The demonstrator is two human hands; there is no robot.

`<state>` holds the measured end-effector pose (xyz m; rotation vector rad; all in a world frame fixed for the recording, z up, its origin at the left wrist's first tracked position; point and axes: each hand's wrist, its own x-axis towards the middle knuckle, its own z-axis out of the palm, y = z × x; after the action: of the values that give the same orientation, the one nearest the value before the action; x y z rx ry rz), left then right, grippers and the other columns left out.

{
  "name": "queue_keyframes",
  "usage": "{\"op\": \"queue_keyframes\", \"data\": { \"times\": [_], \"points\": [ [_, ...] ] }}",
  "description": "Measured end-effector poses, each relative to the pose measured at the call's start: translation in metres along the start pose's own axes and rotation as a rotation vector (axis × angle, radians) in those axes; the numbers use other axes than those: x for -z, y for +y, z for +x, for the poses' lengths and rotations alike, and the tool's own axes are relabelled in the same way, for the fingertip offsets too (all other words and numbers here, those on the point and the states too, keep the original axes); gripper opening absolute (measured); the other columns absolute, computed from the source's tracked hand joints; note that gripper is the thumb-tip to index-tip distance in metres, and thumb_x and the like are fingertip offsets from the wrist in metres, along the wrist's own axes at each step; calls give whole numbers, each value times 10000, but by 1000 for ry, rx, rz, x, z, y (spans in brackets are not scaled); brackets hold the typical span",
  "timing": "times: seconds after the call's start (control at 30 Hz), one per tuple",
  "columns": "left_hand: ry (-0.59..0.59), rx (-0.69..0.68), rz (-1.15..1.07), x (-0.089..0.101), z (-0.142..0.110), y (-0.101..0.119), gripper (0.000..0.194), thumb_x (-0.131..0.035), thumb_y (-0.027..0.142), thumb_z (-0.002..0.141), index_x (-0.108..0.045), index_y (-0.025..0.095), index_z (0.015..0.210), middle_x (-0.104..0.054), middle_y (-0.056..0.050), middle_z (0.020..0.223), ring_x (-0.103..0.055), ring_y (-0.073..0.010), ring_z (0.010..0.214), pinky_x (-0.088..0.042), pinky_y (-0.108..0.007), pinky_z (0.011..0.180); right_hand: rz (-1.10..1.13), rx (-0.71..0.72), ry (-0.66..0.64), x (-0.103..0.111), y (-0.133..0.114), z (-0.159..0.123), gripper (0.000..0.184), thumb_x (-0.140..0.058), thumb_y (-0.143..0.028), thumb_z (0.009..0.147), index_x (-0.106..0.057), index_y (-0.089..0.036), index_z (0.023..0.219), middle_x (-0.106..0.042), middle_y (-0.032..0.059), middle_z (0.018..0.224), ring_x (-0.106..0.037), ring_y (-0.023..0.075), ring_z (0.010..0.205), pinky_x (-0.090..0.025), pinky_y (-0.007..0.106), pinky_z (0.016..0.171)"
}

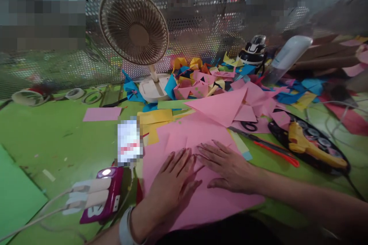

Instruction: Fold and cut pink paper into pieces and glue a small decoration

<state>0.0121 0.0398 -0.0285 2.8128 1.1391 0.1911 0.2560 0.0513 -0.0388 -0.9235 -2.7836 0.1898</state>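
Observation:
A large sheet of pink paper [230, 206] lies on the green table in front of me. My left hand [175, 176] rests flat on its middle, fingers stretched out and a pale band round the wrist. Just right of it my right hand [227, 164] presses on the same sheet with fingers spread, the fingertips of both hands nearly meeting. Some crease lines run across the paper by the fingers. A folded pink triangle of paper [221, 105] overlaps the sheet's far edge.
A white fan [139, 32] stands behind a heap of coloured paper scraps [198, 80]. On the right are a red-handled cutter [276, 151], black scissors [248, 125] and a yellow glue gun [310, 143] on a black tray. At left, a phone [129, 141] lies by a purple power strip [110, 195] with cables.

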Motion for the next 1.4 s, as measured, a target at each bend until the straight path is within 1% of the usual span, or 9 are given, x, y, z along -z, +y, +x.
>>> {"op": "queue_keyframes", "data": {
  "times": [0.23,0.47,0.57,0.8,1.0,1.1,1.4],
  "points": [
    [-32,9,-3,2,0,0,614,-406,501,922,-269,190,1434,-255,-89,1503,-236,-241,1375,-253,-448,1115,21,-5,25,1,0,1,708,-415,-586,880,-309,-141,1421,-360,142,1448,-242,263,1367,-211,523,1107],
    [-62,23,6,4,1,0,617,-413,507,917,-295,177,1425,-242,-110,1504,-230,-266,1375,-284,-465,1098,18,-30,-1,0,1,2,709,-383,-601,885,-305,-148,1425,-349,138,1455,-246,268,1365,-192,508,1121],
    [-60,17,9,3,1,-1,625,-417,505,916,-284,175,1430,-242,-116,1504,-228,-275,1374,-287,-473,1093,26,-30,13,0,1,1,708,-387,-602,883,-305,-154,1425,-364,135,1448,-259,265,1360,-200,505,1120],
    [-80,21,17,5,1,-1,623,-413,513,913,-296,179,1425,-223,-119,1509,-223,-272,1377,-295,-480,1092,40,-28,46,-1,1,1,687,-411,-578,886,-328,-146,1413,-374,140,1441,-269,265,1355,-238,513,1102],
    [-95,39,-5,4,2,-1,638,-412,526,908,-283,182,1430,-218,-114,1511,-232,-276,1373,-304,-484,1087,32,-35,19,-1,1,2,680,-394,-574,895,-317,-147,1420,-360,135,1450,-259,265,1360,-224,504,1111],
    [-89,43,-20,4,2,-2,648,-417,524,908,-269,177,1435,-209,-113,1514,-226,-282,1374,-299,-484,1090,37,-36,28,-1,2,2,680,-401,-570,895,-318,-145,1419,-370,140,1444,-264,267,1358,-226,512,1107],
    [-58,33,-14,5,2,-2,643,-432,518,903,-278,188,1433,-238,-105,1507,-254,-276,1366,-308,-461,1086,44,-41,-4,-2,2,2,678,-380,-575,900,-306,-153,1425,-339,140,1460,-245,278,1364,-204,523,1111]
  ]
}}
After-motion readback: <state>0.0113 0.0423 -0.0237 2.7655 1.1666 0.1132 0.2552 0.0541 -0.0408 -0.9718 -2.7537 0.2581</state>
